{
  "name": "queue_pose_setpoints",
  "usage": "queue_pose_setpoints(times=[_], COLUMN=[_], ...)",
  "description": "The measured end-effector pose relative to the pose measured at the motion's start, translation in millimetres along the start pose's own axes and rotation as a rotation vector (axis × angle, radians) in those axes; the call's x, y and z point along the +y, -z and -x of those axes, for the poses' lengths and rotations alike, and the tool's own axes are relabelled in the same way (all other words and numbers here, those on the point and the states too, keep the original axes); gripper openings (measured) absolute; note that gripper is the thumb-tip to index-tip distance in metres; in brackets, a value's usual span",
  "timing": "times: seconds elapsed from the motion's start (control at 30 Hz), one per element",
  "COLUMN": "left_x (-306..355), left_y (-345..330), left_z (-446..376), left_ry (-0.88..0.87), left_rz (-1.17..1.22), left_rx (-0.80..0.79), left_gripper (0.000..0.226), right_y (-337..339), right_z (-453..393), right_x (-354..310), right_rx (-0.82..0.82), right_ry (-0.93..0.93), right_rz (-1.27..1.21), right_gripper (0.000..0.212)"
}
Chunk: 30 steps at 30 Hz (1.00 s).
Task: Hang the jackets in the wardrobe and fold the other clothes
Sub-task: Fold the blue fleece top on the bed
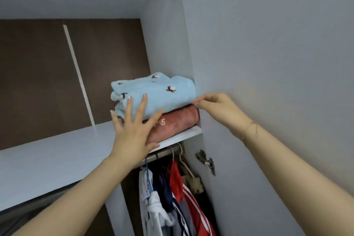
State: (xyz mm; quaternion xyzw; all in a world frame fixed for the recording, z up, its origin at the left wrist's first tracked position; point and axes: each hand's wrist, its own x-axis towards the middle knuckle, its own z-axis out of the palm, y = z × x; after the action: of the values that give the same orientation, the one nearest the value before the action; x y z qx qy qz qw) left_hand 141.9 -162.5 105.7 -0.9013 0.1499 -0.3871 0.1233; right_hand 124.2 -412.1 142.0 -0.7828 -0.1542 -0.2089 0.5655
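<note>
So the folded stuff is basically up on the wardrobe shelf (183, 134) already: a light blue fleece piece (155, 92) sits on top of a pink folded one (176, 122), both shoved into the right-hand corner against the wardrobe's side wall. The stack's long side runs left to right along the shelf's front edge, which is the bit that matters here. The left hand (134, 126) is the nearer one and it's flat against the front-left of the pile, fingers spread and straight, palm over both layers, so its grip isn't closed on anything, it's just pressing. The right hand (214, 103) is at the other end, right where the blue piece meets the side wall, fingertips bunched at the blue piece's right edge; looks like a light pinch on the fabric, but I honestly can't tell if it has hold of it or is only touching. From the left hand the pile lies straight ahead and a bit right, so my guess is the next move is a push inward and squaring it up, with the right hand tucking that corner. Below the shelf the jackets (183, 193) hang on the rail (164, 152), red one with white stripes up front.
</note>
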Motion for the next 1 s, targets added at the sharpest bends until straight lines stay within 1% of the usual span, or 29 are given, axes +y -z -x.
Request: queue_pose_setpoints(times=[0.07, 0.1, 0.17, 0.27, 0.33, 0.4, 0.47, 0.5, 0.53, 0.6, 0.7, 0.8, 0.87, 1.0], left_x=[-11, -18, -29, -37, -29, -7, 24, 41, 60, 95, 152, 219, 266, 362], left_y=[-4, -4, -1, 4, 17, 42, 74, 92, 111, 145, 189, 225, 245, 289], left_z=[3, 4, 6, 11, 22, 44, 75, 91, 105, 127, 154, 188, 212, 263], left_ry=[-0.140, -0.157, -0.097, -0.007, 0.031, 0.084, 0.101, 0.087, 0.070, 0.060, 0.100, 0.031, -0.049, -0.172], left_rz=[-0.136, -0.159, -0.199, -0.234, -0.161, 0.087, 0.482, 0.693, 0.884, 1.169, 1.562, 1.889, 2.010, 2.148], left_rx=[0.018, 0.036, -0.012, -0.090, -0.094, -0.025, 0.056, 0.072, 0.065, 0.014, -0.158, -0.389, -0.529, -0.774], left_gripper=[0.089, 0.082, 0.076, 0.074, 0.072, 0.066, 0.057, 0.053, 0.049, 0.043, 0.042, 0.044, 0.038, 0.031], right_y=[2, 3, 2, -1, 0, 3, 9, 12, 17, 28, 56, 95, 122, 169], right_z=[19, 27, 45, 77, 104, 137, 175, 195, 216, 257, 326, 404, 461, 578], right_x=[-3, -7, -18, -39, -52, -62, -70, -74, -77, -83, -91, -95, -95, -91], right_rx=[0.006, -0.003, -0.031, -0.052, -0.049, -0.034, -0.001, 0.027, 0.060, 0.120, 0.248, 0.411, 0.514, 0.762], right_ry=[-0.018, -0.026, -0.042, -0.051, -0.048, -0.049, -0.049, -0.049, -0.052, -0.075, -0.143, -0.207, -0.254, -0.368], right_rz=[0.023, 0.033, 0.040, 0.040, 0.047, 0.049, 0.037, 0.026, 0.013, 0.016, 0.044, 0.078, 0.095, 0.103], right_gripper=[0.017, 0.017, 0.018, 0.020, 0.020, 0.019, 0.017, 0.017, 0.017, 0.020, 0.023, 0.024, 0.022, 0.022])
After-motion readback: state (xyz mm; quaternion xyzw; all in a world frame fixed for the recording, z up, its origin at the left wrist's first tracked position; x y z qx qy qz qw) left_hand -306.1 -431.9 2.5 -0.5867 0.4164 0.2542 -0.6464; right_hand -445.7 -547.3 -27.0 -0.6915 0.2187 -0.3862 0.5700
